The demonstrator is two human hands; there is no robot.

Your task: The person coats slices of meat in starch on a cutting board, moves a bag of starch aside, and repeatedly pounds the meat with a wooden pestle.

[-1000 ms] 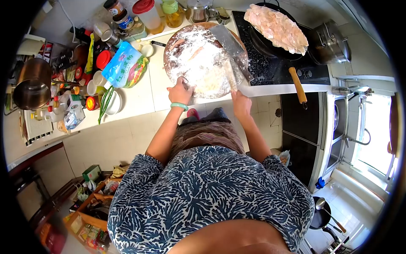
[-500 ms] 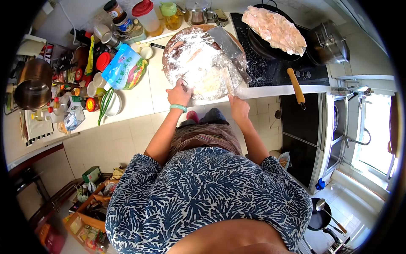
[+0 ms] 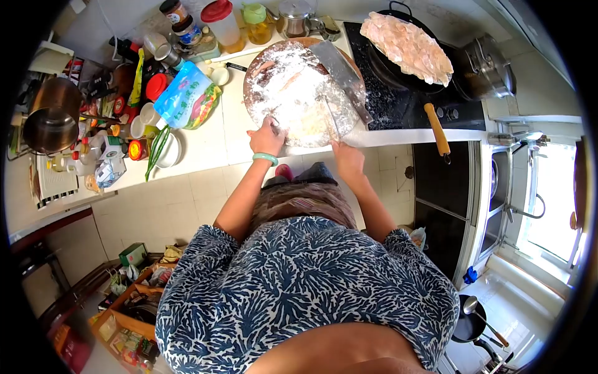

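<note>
A round wooden board on the counter is thickly dusted with white flour. At its near left edge my left hand, a pale green bangle on the wrist, has its fingers curled down into the flour; what they hold is hidden. My right hand grips a narrow knife, its floury blade pointing away over a flat, flour-coated piece that I cannot name for sure. On the board's right side lies a wide cleaver, apart from both hands. Reddish strips show through the flour farther back.
Right of the board, a wok on the black stove carries pale pink slices; its wooden handle overhangs the counter edge. Left are a blue starch bag, green chillies, a white bowl and several jars.
My right hand and the knife have shifted slightly left over the board, closer to my left hand. The left hand stays at the board's near edge. The whole view has shifted a little.
</note>
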